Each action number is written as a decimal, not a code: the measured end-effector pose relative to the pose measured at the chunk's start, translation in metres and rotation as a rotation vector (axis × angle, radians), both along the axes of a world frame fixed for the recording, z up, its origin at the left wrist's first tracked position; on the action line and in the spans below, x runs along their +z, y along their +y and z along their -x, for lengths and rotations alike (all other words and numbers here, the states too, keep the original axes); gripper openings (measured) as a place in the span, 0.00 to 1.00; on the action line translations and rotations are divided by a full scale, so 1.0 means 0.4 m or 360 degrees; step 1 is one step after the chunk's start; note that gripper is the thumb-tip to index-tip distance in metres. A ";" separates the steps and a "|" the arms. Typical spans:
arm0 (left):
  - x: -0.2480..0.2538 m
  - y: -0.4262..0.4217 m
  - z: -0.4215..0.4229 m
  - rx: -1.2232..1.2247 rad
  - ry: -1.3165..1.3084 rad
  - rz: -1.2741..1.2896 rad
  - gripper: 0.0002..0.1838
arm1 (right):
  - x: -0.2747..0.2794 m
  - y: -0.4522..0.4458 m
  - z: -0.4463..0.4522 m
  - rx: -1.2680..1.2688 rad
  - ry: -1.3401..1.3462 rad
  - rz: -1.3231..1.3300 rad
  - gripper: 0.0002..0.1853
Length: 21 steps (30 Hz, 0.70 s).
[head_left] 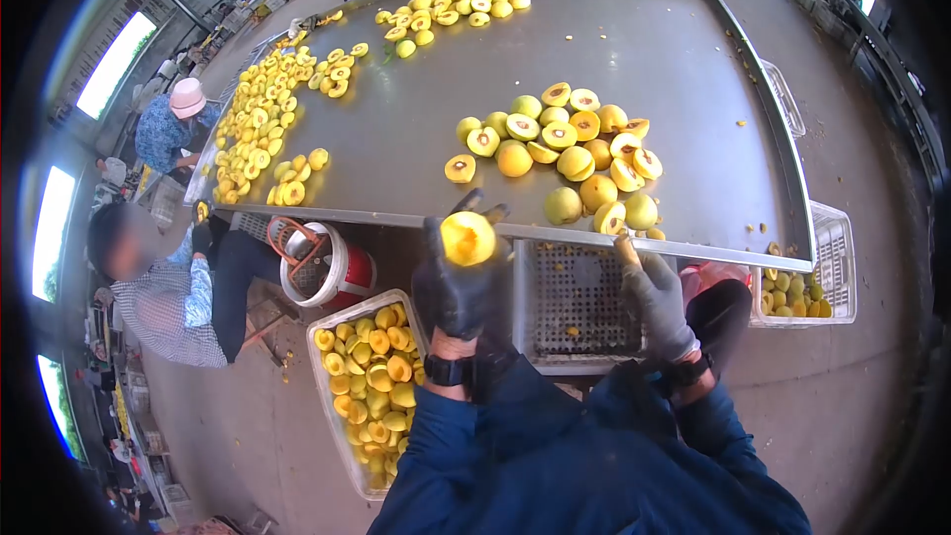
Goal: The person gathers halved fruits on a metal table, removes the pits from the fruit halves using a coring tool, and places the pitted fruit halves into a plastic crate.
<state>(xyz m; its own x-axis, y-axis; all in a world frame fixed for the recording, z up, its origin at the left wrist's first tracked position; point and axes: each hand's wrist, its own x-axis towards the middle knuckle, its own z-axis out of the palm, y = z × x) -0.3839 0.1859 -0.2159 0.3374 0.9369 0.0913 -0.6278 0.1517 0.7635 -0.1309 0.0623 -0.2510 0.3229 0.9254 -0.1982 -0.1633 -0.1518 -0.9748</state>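
While the curled fingers of the black-gloved left hand [459, 289] cradle 1 round yellow fruit half [468, 240] by the grey metal table [416, 119], the grey-gloved right hand's [656, 299] grip is unclear. Probably light, soft and slippery, the half suits gentle holding around its skin.

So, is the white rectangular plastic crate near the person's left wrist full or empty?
The crate looks full: yellow fruit halves spread from wall to wall and hide its bottom.
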 end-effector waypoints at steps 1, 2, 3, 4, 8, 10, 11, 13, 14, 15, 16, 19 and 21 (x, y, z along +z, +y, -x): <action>0.005 -0.005 0.037 -0.0029 -0.0111 0.0088 0.25 | -0.016 -0.014 0.001 0.0020 0.0020 0.0015 0.13; 0.004 -0.009 0.076 -0.0030 -0.0185 0.0149 0.25 | -0.029 -0.026 -0.006 -0.0003 0.0030 0.0026 0.14; 0.000 -0.014 0.120 -0.0011 -0.0235 0.0200 0.25 | -0.044 -0.039 -0.017 -0.0023 0.0042 0.0038 0.14; -0.011 -0.014 0.175 0.0066 -0.0204 0.0212 0.26 | -0.055 -0.052 -0.027 -0.0041 0.0054 0.0051 0.14; -0.149 -0.066 0.429 0.0705 0.0798 0.0252 0.27 | -0.052 -0.098 -0.062 -0.0122 -0.0048 0.0112 0.14; -0.266 -0.091 0.575 0.0975 0.1869 0.0038 0.28 | -0.047 -0.105 -0.076 -0.0142 -0.0056 0.0137 0.14; -0.262 -0.092 0.591 0.1067 0.2279 -0.0089 0.29 | -0.045 -0.107 -0.084 -0.0141 -0.0096 0.0135 0.14; -0.270 -0.066 0.602 0.1177 0.2464 -0.0163 0.29 | -0.049 -0.102 -0.084 -0.0155 -0.0090 0.0100 0.16; -0.221 -0.049 0.562 0.1188 0.2448 -0.0138 0.28 | -0.051 -0.094 -0.080 -0.0158 -0.0089 0.0085 0.17; -0.190 -0.013 0.516 0.1203 0.2348 -0.0240 0.28 | -0.056 -0.089 -0.072 -0.0158 -0.0090 0.0076 0.17; -0.170 0.033 0.468 0.1220 0.2245 -0.0335 0.27 | -0.056 -0.084 -0.066 -0.0154 -0.0095 0.0067 0.18; -0.132 0.184 0.313 0.1043 0.2287 -0.0765 0.29 | -0.046 -0.070 -0.032 -0.0076 0.0033 0.0149 0.19; -0.064 0.242 0.155 0.0811 0.2462 -0.1101 0.29 | -0.039 -0.067 -0.004 -0.0038 0.0142 0.0153 0.19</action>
